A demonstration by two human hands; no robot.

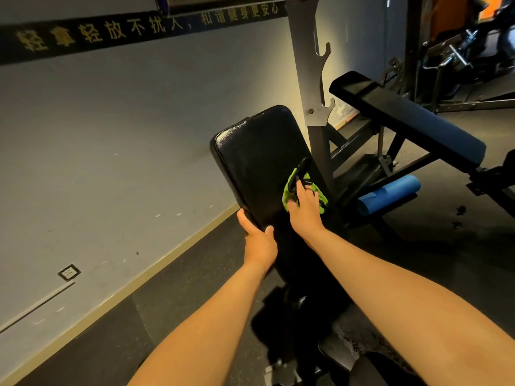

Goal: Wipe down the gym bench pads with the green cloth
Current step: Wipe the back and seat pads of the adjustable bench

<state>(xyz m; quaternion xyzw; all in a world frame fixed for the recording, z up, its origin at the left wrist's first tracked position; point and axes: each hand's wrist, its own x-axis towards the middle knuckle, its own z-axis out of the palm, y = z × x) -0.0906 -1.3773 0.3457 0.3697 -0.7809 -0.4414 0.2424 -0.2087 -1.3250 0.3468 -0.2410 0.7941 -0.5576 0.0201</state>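
A black padded backrest (256, 151) of an incline bench rises ahead of me, tilted up toward the wall. My right hand (305, 208) lies on the green cloth (289, 190) near the pad's right edge, fingers spread over the cloth and pressing it to the pad. A black strap or hook shape lies across the cloth at my fingertips. My left hand (257, 236) grips the pad's left edge lower down, thumb on top and fingers wrapped under the side. The seat pad below is mostly hidden by my forearms.
A steel rack upright (315, 87) with bar hooks stands just right of the pad. A second bench (412, 121) with a blue foam roller (390, 195) sits farther right. A grey wall (111, 135) is close on the left; dark rubber floor (181, 296) lies below.
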